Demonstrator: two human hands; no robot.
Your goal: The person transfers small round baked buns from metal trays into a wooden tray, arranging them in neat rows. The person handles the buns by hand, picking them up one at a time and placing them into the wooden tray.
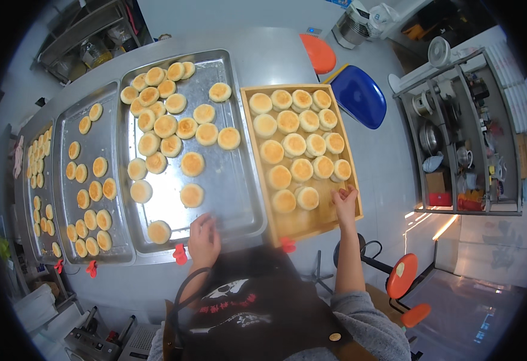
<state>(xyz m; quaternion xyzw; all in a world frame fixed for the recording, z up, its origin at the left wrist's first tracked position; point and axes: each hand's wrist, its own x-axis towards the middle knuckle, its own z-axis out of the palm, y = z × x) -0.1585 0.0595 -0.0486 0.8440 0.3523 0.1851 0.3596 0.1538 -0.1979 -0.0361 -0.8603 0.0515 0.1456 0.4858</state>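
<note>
My left hand is over the front edge of a large metal tray, its fingers blurred. Whether it holds anything is unclear. Several round browned buns lie loose on this tray, crowded toward its far left and more spread out near me. To the right, a shallow wooden tray holds buns in rows, some of them stacked. My right hand is at the wooden tray's right front part, beside its rim, with fingers bent. I see no bun in it, but the fingers hide the grip.
Two more metal trays with buns, one nearer and one farther, stand leftward on the steel table. Red clips sit along the front edge. Blue and orange seats and a shelf rack are to the right.
</note>
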